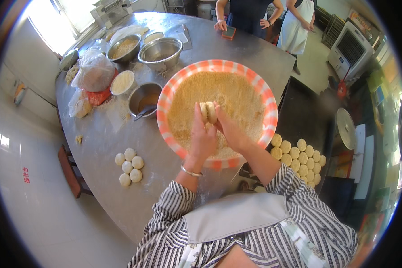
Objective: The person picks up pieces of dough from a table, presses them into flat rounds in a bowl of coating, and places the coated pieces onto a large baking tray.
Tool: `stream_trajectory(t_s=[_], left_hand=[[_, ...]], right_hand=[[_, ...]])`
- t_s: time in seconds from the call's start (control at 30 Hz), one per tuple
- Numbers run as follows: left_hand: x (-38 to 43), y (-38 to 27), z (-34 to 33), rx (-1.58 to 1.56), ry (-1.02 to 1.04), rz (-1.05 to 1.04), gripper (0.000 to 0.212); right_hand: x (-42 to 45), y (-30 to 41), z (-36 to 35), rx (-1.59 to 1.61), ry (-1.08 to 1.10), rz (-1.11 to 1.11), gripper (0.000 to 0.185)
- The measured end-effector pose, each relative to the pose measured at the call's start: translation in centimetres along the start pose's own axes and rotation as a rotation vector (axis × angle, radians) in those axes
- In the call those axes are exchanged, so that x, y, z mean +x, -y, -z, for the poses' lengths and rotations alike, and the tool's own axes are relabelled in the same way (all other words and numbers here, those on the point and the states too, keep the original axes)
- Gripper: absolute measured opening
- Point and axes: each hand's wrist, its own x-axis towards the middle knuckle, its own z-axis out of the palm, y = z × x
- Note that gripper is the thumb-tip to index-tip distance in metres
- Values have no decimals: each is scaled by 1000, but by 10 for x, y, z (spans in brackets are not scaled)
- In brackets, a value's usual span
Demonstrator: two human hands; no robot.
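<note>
Over a large orange-and-white basin (271, 110), my left hand (202, 139) and my right hand (232, 130) press a pair of pale dough rounds (211, 112) together, flat sides facing. Both palms squeeze from the sides, hiding part of the dough. A layer of tan granular coating (217, 83), perhaps sesame seeds, covers the basin's bottom. Several smooth white dough balls (127, 166) sit in a cluster on the metal table (100, 140), left of my left forearm. To my right, several coated dough rounds (295, 153) lie in rows on a black tray or griddle (299, 104).
A steel pot (133, 102) with brown liquid and a utensil stands left of the basin. Beyond it are a white tub (123, 82), steel bowls (160, 62) and plastic-bagged food (93, 72). A round lid (345, 128) is at right. Two people (248, 16) stand across the table.
</note>
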Motion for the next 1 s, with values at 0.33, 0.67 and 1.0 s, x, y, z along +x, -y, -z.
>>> stream_trajectory(t_s=[0.33, 0.67, 1.0], left_hand=[[-3, -29, 38, -1006, 43, 470, 52], [-14, -51, 17, -980, 165, 535, 49], [-7, -74, -68, -575, 441, 392, 47]], right_hand=[[-34, 24, 22, 363, -44, -69, 68], [-75, 28, 65, 252, -72, 42, 55], [-124, 30, 136, 1, -128, 96, 57]])
